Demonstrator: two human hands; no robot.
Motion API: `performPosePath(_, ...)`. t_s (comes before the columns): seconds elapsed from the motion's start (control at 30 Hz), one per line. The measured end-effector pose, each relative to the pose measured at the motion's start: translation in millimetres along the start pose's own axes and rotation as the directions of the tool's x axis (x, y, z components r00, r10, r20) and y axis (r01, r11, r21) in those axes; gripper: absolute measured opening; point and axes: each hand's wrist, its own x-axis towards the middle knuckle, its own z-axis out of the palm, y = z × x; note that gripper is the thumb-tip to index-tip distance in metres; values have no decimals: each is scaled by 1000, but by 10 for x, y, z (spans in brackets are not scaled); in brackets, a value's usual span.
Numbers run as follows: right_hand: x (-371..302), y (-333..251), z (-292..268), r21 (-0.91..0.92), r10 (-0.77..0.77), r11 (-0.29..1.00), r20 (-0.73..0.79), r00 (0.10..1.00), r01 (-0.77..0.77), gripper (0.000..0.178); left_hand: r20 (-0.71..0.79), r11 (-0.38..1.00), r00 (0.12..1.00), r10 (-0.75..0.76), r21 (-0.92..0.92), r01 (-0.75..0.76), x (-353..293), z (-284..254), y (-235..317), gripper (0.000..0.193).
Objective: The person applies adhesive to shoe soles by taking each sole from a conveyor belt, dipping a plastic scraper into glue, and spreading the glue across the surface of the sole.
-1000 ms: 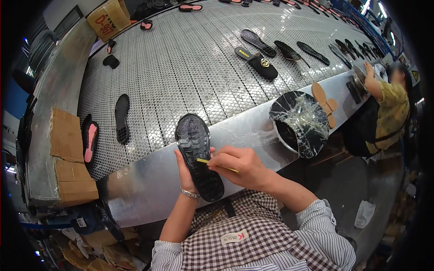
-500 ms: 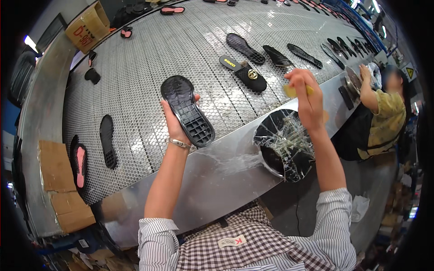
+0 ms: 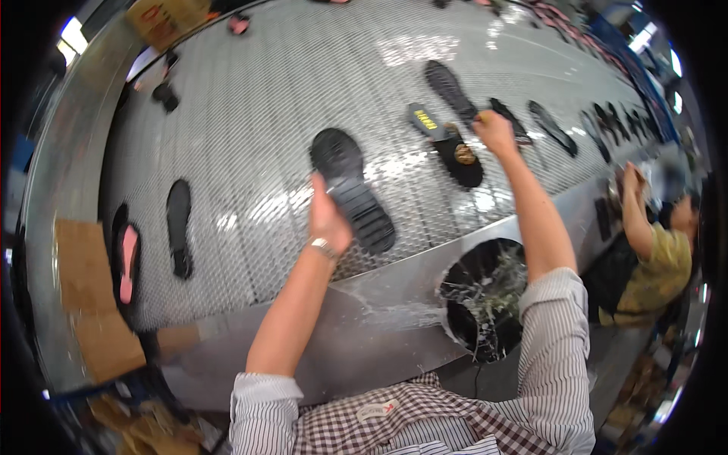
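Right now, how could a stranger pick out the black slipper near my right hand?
Find the metal mesh surface, then your right hand over it. Just left of that hand lies the black slipper. Its round gold ornament sets it apart from the dark sole just beyond.

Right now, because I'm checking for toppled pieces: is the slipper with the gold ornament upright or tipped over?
Upright: the black slipper rests on the mesh surface, its insole and gold ornament facing up.

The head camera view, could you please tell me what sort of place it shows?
Probably a shoe factory: black soles and a slipper lie on a wide, conveyor-like mesh surface, and a co-worker is at its edge.
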Motion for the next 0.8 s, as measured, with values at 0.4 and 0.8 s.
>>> performPosePath(0.4,-840,-1558,-1134,263,-601,733,-179,779,627,13,305,-370,268,914,896,244,-1041,-1845,1563,42)
performPosePath(0.8,-2353,-1762,-1870,713,-324,623,-140,936,322,85,-180,-80,603,777,922,379,-1422,-2262,2529,92)
